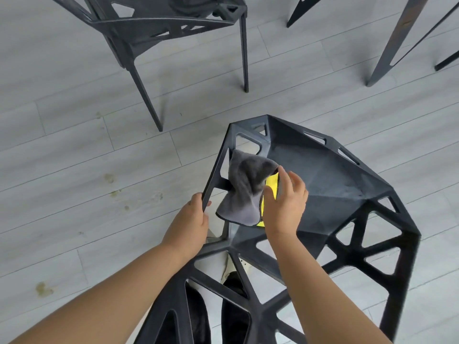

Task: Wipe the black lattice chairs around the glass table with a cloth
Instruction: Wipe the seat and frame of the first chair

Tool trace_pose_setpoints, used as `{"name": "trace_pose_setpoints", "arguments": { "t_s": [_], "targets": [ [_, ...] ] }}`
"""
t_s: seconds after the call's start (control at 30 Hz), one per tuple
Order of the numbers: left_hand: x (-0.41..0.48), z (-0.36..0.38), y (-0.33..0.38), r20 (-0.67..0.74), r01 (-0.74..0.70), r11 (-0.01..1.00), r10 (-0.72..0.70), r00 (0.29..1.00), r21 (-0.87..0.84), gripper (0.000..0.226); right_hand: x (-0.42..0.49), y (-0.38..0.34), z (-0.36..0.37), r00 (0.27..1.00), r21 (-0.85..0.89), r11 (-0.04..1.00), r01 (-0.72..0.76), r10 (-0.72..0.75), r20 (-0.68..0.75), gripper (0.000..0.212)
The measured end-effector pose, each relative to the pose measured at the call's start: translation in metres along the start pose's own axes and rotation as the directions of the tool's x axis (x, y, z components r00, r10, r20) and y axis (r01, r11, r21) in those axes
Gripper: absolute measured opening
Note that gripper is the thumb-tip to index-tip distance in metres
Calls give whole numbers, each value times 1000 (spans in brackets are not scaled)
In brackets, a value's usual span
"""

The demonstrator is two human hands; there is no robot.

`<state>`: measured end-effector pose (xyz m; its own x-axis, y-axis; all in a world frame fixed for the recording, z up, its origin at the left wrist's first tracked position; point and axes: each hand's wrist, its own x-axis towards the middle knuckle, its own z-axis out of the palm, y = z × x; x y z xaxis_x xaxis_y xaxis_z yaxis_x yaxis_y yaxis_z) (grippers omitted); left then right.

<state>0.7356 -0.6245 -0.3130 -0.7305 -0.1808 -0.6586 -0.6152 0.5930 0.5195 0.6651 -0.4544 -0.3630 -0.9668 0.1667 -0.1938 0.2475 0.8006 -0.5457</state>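
Note:
A black lattice chair [330, 184] stands right below me, its seat and open-work back filling the lower right. My left hand [191, 219] grips the left edge bar of the chair's frame. My right hand [285, 202] holds a grey cloth with a yellow underside [246, 189] over the left part of the seat. The cloth hangs bunched and loose from my fingers, partly over the seat's rim.
A second black lattice chair [159, 28] stands at the upper left on the pale plank floor [74, 157]. Dark slanted legs [395, 43] of other furniture reach down at the upper right. Several small stains mark the floor at left.

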Motion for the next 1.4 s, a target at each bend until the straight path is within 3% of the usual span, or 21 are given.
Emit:
{"name": "trace_pose_setpoints", "arguments": {
  "t_s": [0.13,0.23,0.33,0.4,0.57,0.6,0.67,0.77,0.9,1.0,1.1,1.17,1.27,1.4],
  "targets": [
    [2,1,-2,-5,-2,1000,2,1000,-1,32,10,1,19,977,46,987,-151,142,156,81],
    [1,2,-2,-13,-1,1000,1,1000,3,33,13,-12,37,958,76,994,-79,55,280,100],
    [2,2,-2,-14,1,1000,-1,1000,18,34,13,-17,47,912,-25,983,180,-157,378,84],
    [1,1,-1,-12,4,1000,-4,1000,20,35,20,-14,45,902,57,980,190,-197,383,67],
    [1,0,0,-6,11,1000,-11,1000,22,35,84,-41,24,989,237,964,120,-138,59,71],
    [2,0,0,-6,16,1000,-16,1000,24,33,99,-54,25,985,204,968,145,-160,58,73],
    [2,0,0,-8,24,999,-24,1000,21,32,114,-73,36,940,-20,958,285,-276,199,69],
    [2,0,0,-4,31,999,-31,1000,10,32,108,-73,56,857,-290,832,474,-360,368,61],
    [2,-1,0,10,29,1000,-29,1000,-5,32,108,-44,52,874,-412,776,477,-369,316,71],
    [2,0,-1,18,33,999,-33,999,-8,31,102,-20,42,940,-439,836,329,-245,238,59],
    [1,-1,-1,28,18,999,-17,999,-27,29,74,-2,41,978,-444,877,183,-116,172,59],
    [1,-2,-2,29,13,999,-12,999,-32,29,41,9,43,974,-388,907,162,-84,209,59],
    [1,-1,-3,25,9,1000,-9,1000,-16,28,-24,28,43,921,-297,932,209,-85,381,59],
    [1,2,-4,10,-4,1000,4,1000,10,27,-71,46,33,851,-243,903,354,-203,484,43]
  ]
}}
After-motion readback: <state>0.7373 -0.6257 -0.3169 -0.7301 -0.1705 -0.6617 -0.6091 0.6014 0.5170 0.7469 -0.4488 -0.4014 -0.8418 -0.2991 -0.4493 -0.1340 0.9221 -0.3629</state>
